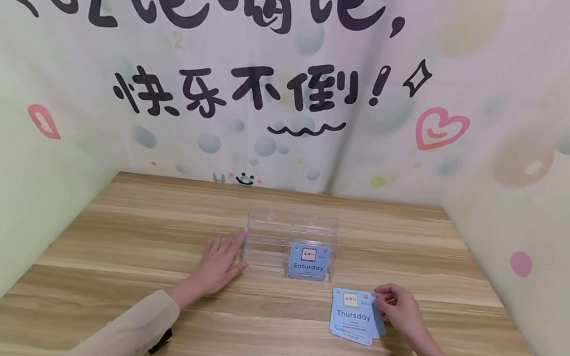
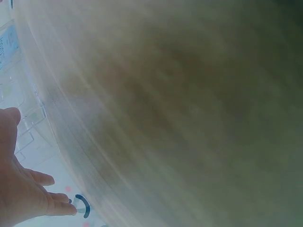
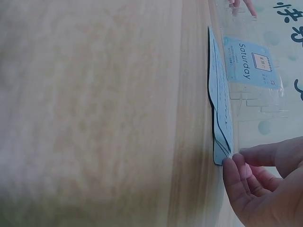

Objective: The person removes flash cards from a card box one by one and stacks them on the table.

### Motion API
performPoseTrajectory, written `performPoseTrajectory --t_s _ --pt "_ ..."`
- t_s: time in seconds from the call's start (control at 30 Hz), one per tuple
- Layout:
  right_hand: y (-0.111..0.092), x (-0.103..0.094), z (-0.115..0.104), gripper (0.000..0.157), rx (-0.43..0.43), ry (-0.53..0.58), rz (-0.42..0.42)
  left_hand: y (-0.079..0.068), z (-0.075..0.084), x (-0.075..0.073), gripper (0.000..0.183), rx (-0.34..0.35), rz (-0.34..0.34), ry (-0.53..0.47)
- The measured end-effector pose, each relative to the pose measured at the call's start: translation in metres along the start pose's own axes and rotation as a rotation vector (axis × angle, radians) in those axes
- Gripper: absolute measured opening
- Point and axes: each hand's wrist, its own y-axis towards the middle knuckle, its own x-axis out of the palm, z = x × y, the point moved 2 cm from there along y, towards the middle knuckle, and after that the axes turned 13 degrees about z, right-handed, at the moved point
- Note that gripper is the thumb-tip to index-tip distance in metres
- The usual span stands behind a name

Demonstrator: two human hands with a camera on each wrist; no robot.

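A clear plastic card holder (image 1: 268, 244) with several compartments stands on the table. A blue "Saturday" card (image 1: 309, 261) leans in its lower right compartment. My left hand (image 1: 216, 266) lies against the holder's left side, fingers spread and straight, the thumb near the bottom corner. To the right, in front of the holder, blue cards lie in a loose, fanned stack with a "Thursday" card (image 1: 353, 313) on top. With thumb and index finger my right hand (image 1: 400, 310) pinches the upper right edge of the Thursday card. In the right wrist view, the stack's edges (image 3: 218, 94) look slightly bent apart.
The wood-grain table (image 1: 263, 333) ends at a printed cloth wall (image 1: 206, 155) behind the holder. More walls stand at left and right. A small black object (image 1: 160, 342) sits partly hidden by the left sleeve.
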Motion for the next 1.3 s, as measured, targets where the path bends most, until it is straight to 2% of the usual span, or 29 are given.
performPoseTrajectory --t_s 0.27,0.63,0.9,1.13,1.3 --pt "0.001 -0.004 -0.003 0.022 -0.068 -0.044 0.041 0.0 0.001 0.0 0.071 0.001 0.003 0.004" --pt "-0.007 -0.007 -0.015 0.032 -0.367 -0.114 0.16 -0.001 0.001 0.0 0.071 0.012 -0.001 0.006" --pt "-0.009 -0.003 -0.016 0.057 -0.564 -0.237 0.195 -0.001 0.002 -0.001 0.071 0.01 -0.001 0.0" --pt "-0.009 -0.004 -0.021 0.071 -0.604 -0.284 0.198 0.0 0.003 -0.002 0.071 0.009 0.007 -0.001" --pt "-0.009 -0.002 -0.024 0.078 -0.621 -0.394 0.179 0.0 0.002 -0.001 0.071 0.007 0.01 0.002"
